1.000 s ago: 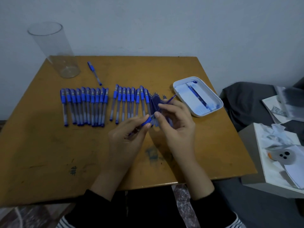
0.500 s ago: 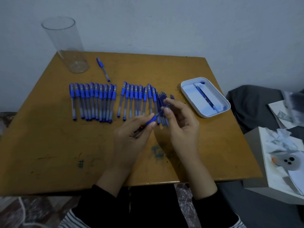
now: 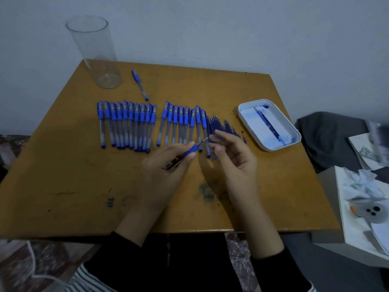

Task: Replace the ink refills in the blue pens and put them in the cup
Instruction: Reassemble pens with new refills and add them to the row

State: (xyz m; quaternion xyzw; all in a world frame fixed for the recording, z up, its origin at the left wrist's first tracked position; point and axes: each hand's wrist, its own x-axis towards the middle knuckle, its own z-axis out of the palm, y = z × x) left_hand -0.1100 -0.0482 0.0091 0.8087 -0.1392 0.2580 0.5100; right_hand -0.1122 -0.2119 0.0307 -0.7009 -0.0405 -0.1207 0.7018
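In left hand [image 3: 166,167], refill [image 3: 204,140] now deeper inside pen [image 3: 190,151]

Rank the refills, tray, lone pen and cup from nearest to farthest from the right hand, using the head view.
1. refills: on the table, right at the right hand's fingertips.
2. tray: to the hand's right, near the table's right edge.
3. lone pen: far to the left, toward the back.
4. cup: back left corner, beyond the lone pen.

Dim, bluish light here. Plain pale grey wall [image 3: 210,28] behind the scuffed ochre wooden counter [image 3: 63,175]; crumpled dark grey fabric [image 3: 328,133] off right, mottled reddish floor [image 3: 19,262] below left.
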